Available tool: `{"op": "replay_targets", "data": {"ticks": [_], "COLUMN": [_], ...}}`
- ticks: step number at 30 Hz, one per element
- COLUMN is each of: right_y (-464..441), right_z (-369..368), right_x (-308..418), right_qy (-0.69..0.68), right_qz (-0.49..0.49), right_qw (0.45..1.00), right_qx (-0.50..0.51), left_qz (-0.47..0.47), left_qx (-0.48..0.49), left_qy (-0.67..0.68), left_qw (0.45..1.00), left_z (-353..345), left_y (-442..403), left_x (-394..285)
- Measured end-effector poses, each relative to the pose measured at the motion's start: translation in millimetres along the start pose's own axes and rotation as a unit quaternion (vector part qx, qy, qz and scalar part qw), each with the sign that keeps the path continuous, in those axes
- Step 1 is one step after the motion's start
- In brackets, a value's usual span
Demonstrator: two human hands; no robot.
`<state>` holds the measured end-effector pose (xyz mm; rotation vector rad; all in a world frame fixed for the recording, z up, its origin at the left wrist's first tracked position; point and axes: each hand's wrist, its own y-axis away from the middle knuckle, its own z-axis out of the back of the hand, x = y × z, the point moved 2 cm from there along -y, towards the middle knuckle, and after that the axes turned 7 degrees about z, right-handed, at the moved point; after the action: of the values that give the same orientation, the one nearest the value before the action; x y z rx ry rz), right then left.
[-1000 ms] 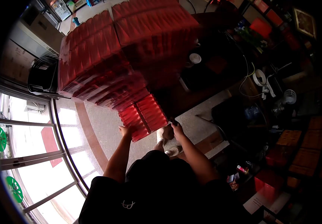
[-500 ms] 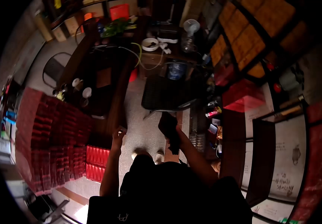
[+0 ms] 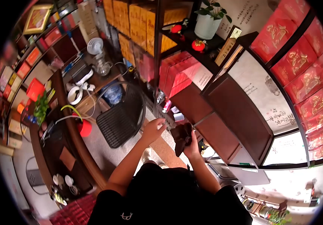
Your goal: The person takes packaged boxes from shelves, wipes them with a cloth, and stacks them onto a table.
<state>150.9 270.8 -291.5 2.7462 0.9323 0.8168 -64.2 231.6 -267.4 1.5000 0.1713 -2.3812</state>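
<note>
My right hand is closed around a dark brown thing with an uneven, lobed outline. It looks like a bunched cloth, though I cannot tell its kind for sure. It is held in front of my body, above the floor. To its left, my left hand is raised with the fingers curled together. Whatever may be between those fingers is too small to make out. The left hand is apart from the brown thing.
A black woven chair stands ahead on the left, beside a long dark wooden table. On the right is a dark brown cabinet, with red packages shelved beyond. A potted plant stands on a shelf above.
My view has swung to the right, toward the cabinet and shelves. My left hand has come across, closer to my right hand. The brown thing stays in my right hand.
</note>
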Motion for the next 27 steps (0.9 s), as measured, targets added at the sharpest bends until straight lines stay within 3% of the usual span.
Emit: {"op": "replay_targets", "data": {"ticks": [1,2,3,5,7,12,16,19,21,24,27], "right_y": [-5,-9,-17,-33,-43,-55,-50,-46,-41,-28,-21], "right_z": [-3,-16,-12,-1,-9,-57,-84,-76,-71,-84,-75], "right_x": [1,0,-4,-10,-14,-8,10,13,13,11,2], "right_qy": [-0.009,-0.002,-0.003,0.102,0.117,0.029,-0.007,-0.045,-0.101,-0.122,-0.098], "right_qz": [0.038,0.08,0.093,0.146,0.189,0.269,0.305,0.327,0.277,0.281,0.3], "right_qw": [0.999,0.996,0.995,0.984,0.974,0.96,0.949,0.94,0.952,0.946,0.936], "right_qx": [-0.02,-0.044,-0.047,-0.025,-0.032,-0.065,-0.077,-0.087,-0.08,-0.11,-0.154], "left_qz": [-0.067,-0.193,-0.238,-0.228,-0.285,-0.312,-0.336,-0.372,-0.392,-0.339,-0.295], "left_qx": [-0.02,-0.08,-0.11,-0.137,-0.174,-0.177,-0.144,-0.142,-0.124,-0.114,-0.115], "left_qy": [-0.073,-0.095,-0.101,-0.194,-0.209,-0.295,-0.305,-0.217,-0.176,-0.052,-0.046], "left_qw": [0.995,0.973,0.96,0.944,0.919,0.886,0.879,0.891,0.894,0.932,0.947], "left_z": [3,4,11,25,34,36,20,3,-3,-15,-7], "left_y": [-22,-47,-65,-105,-146,-218,-229,-235,-235,-243,-238], "left_x": [-11,-17,-35,-65,-77,-93,-85,-77,-81,-70,-68]}}
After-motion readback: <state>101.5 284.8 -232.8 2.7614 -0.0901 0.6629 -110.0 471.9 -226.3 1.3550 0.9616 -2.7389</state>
